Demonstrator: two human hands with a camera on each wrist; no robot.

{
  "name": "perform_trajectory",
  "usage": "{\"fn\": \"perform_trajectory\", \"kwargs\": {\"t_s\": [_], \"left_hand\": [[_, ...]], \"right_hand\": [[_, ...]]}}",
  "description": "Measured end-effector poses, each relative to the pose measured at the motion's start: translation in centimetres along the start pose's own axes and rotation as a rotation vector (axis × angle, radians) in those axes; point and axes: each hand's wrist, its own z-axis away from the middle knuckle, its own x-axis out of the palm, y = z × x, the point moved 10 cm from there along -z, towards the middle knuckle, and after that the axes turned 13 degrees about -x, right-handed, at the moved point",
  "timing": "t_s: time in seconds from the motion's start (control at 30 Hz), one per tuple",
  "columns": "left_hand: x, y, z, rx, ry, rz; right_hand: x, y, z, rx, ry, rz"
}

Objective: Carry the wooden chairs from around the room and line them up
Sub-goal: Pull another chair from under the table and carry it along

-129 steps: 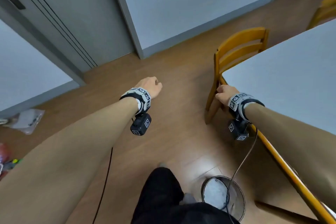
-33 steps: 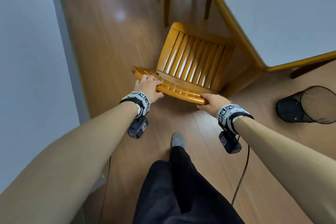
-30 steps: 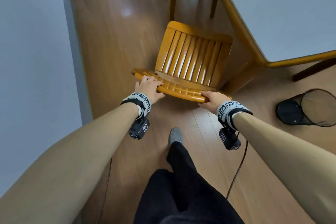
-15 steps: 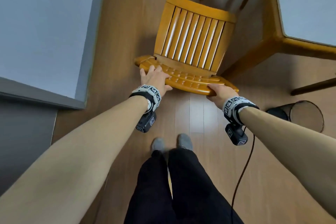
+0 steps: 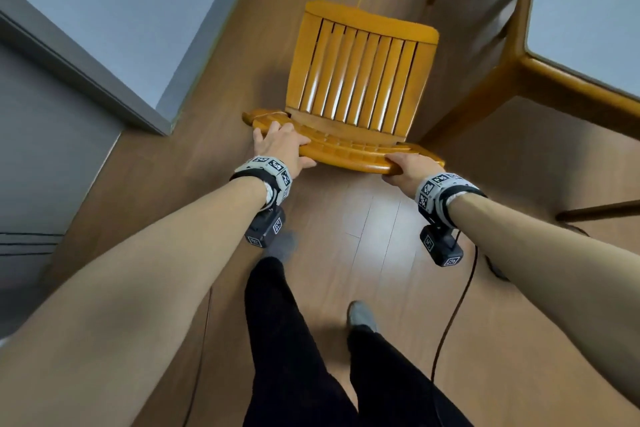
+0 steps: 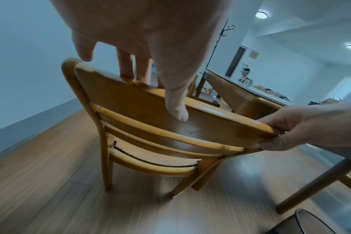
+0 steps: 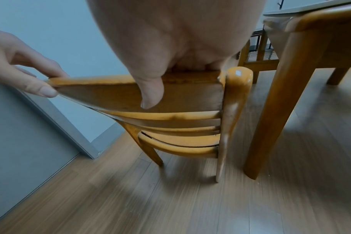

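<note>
Holding the wooden chair (image 5: 360, 80) by its top rail with both hands.

Our left hand (image 5: 280, 146) and right hand (image 5: 407, 168) each grip one end of the rail; the chair stands on the floor (image 5: 346, 236) beside the table (image 5: 519, 69) leg.

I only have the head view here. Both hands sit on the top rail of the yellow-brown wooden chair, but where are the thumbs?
Observer: The left wrist view shows the left hand with its thumb flat on the rear face of the yellow-brown wooden chair's top rail and its fingers over the front.
Operator: And the right hand?
Observer: Same grip. The right hand has its thumb down the rear face, near the right post.
Operator: Anyone nearby?
Observer: Yes, a person is at the far end of the long wooden table.
</note>
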Motion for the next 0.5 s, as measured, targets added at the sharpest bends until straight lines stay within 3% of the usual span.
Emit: {"fn": "perform_trajectory", "kwargs": {"t_s": [0.23, 0.5], "left_hand": [[3.6, 3.7, 9.0, -0.118, -0.045, 0.046], [6.3, 7.1, 15.7, -0.167, -0.139, 0.067]], "right_hand": [[0.2, 2.4, 5.8, -0.153, 0.015, 0.161], [0.5, 4.6, 10.8, -0.207, 0.017, 0.263]]}}
